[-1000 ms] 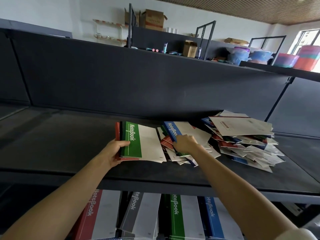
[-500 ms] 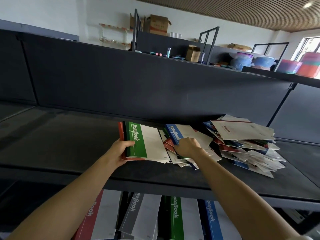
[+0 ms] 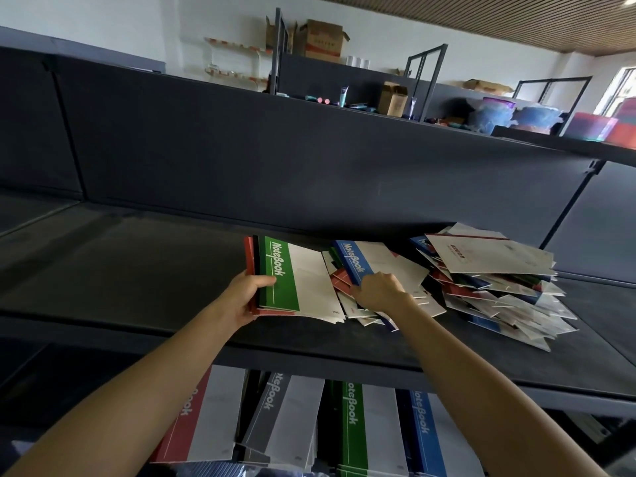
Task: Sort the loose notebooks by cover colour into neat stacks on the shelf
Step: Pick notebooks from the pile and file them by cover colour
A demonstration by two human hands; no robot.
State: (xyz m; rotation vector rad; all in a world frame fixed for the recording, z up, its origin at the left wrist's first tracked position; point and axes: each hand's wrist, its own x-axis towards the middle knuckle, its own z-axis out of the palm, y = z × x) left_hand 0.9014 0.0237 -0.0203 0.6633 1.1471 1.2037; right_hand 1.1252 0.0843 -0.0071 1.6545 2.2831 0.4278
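Green-banded white notebook (image 3: 278, 277), printed "NoteBook", tops the thin stack of notebooks (image 3: 309, 287) that the left grip (image 3: 242, 299) clamps at its near left corner, thumb pressed flat on the green band and fingers tucked beneath. A red-banded notebook (image 3: 248, 256) and a black edge show at the stack's left side. Just to the right, the right grip (image 3: 377, 292) is curled, knuckles up, pinching the near end of a blue-banded white notebook (image 3: 354, 263) that lies on several overlapping red and white ones. Both lots rest on the dark grey shelf (image 3: 120, 270), towards its front edge. Further right, touching that spread, sprawls a loose heap of mixed notebooks (image 3: 499, 290) with a pale cover uppermost. On the level below lie four sorted lots: red notebooks (image 3: 192, 418), grey notebooks (image 3: 275, 407), green notebooks (image 3: 354, 418) and blue notebooks (image 3: 421, 421). Behind the shelf rises a dark back panel (image 3: 275, 160), and beyond it a brown cardboard box (image 3: 321, 39) sits on a far rack.
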